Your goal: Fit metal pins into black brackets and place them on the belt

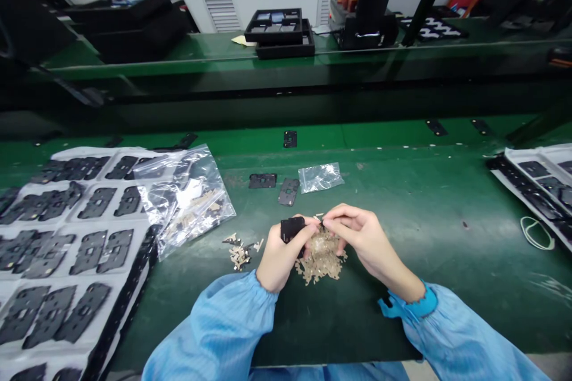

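Note:
My left hand (279,256) is closed round a small black flat part (292,228), held just above the green bench. My right hand (364,238) pinches a tiny pale piece at that part's right edge; the piece is too small to name. Both hands hover over a heap of small tan metal clips (320,259). A smaller scatter of the same clips (239,250) lies to the left of my left hand. Both arms wear light blue sleeves.
A white tray of black parts (67,250) fills the left, with a clear bag of clips (187,196) on its edge. Two loose black parts (274,186) and a small clear bag (320,177) lie ahead. Another tray (536,184) and a rubber band (536,232) sit at right.

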{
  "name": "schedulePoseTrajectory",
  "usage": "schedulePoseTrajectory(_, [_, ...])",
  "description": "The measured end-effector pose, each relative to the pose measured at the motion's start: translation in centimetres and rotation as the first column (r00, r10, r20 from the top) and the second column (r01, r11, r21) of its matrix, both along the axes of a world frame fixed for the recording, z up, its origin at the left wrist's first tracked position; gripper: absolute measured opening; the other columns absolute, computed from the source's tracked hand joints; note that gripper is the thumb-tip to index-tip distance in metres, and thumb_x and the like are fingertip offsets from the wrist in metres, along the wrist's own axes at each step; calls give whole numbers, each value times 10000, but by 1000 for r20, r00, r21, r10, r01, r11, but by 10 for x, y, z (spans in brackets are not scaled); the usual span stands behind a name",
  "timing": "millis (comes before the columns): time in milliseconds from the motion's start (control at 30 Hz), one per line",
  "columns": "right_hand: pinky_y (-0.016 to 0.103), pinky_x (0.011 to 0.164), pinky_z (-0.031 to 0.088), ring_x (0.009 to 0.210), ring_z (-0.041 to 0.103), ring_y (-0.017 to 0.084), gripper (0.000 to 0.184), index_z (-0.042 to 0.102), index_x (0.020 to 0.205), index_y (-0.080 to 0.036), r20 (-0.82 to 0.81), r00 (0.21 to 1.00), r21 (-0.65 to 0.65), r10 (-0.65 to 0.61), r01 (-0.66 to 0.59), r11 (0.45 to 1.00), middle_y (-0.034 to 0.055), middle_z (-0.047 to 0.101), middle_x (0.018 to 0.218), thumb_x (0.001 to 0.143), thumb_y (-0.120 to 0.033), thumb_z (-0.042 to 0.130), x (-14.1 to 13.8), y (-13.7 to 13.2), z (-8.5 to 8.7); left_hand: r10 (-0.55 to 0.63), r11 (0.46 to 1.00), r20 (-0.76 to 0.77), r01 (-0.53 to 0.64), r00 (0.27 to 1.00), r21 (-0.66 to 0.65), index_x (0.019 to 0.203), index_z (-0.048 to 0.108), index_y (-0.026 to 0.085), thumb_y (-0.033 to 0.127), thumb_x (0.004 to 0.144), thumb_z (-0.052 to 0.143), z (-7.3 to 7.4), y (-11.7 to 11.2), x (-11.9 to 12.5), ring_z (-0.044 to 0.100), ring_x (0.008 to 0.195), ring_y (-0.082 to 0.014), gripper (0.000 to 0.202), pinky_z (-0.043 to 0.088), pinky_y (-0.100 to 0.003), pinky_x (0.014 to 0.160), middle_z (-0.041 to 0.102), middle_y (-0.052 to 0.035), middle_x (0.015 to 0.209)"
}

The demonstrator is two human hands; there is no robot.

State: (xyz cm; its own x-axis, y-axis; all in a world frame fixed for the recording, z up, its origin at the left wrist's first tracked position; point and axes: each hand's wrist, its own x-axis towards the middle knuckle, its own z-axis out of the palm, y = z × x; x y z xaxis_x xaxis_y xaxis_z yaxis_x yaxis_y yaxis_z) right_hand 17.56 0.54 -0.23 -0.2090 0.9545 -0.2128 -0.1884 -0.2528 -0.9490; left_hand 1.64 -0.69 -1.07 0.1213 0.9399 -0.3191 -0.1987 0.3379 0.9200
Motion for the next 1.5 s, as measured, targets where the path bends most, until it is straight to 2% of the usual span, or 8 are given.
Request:
schedulePoseTrajectory(167, [170,358,463,519,485,93,179,659,775,-144,-25,999,-53,24,-25,998,-8,521,632,726,-309,706,-2,-1,0,-5,1000,58,6,998,-22,836,643,119,284,769,629,2,-1,1,430,455,-61,179,361,-181,415,480,33,547])
schedulePoseTrajectory(267, [163,345,445,476,469,74,171,644,746,-150,-40,999,-28,-25,24,999,-21,506,639,722,-306,710,-5,-2,0,3,1000,48,-3,999,-5,879,614,133,264,776,600,2,-1,1,451,444,-67,167,381,-186,416,508,32,566])
schedulePoseTrajectory(433, [160,372,443,505,469,78,140,626,736,-167,-80,993,-45,-92,88,995,-23,502,659,748,-293,686,-6,-5,5,181,981,213,-190,960,25,791,493,187,179,701,481,-1,5,-4,513,424,-90,91,425,-213,391,577,36,684])
schedulePoseTrajectory(567, [148,397,445,564,491,92,133,670,786,-162,-153,987,-158,45,-69,985,6,544,692,771,-294,659,-4,-7,11,222,974,19,-223,975,35,791,515,161,181,726,498,-2,13,-10,634,568,-147,70,513,-255,556,629,6,620])
schedulePoseTrajectory(767, [154,408,473,692,550,121,194,724,905,-190,-203,971,-232,123,-169,958,44,604,867,786,-305,623,-1,-7,13,265,945,-155,-224,952,240,1004,599,126,280,750,638,-6,18,-16,659,927,-217,299,513,-307,830,702,-105,978])
schedulePoseTrajectory(900, [178,419,504,827,589,166,187,736,865,-184,-171,978,-245,117,-158,957,81,559,1178,771,-301,625,-2,-8,17,271,941,-201,-215,941,263,1035,613,131,308,756,649,-5,16,-14,664,934,-224,332,531,-294,815,694,-109,1035])
schedulePoseTrajectory(967, [188,421,513,874,602,192,201,738,869,-181,-155,981,-244,120,-156,957,91,539,1239,771,-311,620,-2,-7,19,266,936,-198,-204,943,286,1024,619,123,295,755,653,-4,14,-12,665,933,-223,321,533,-289,820,699,-109,1020])
schedulePoseTrajectory(1500, [149,379,502,816,587,172,229,725,915,-181,-153,977,-217,147,-178,960,91,559,1219,802,-329,590,0,-5,14,244,942,-202,-182,949,283,991,631,118,296,735,662,3,11,-7,668,926,-231,313,550,-290,802,716,-99,947])
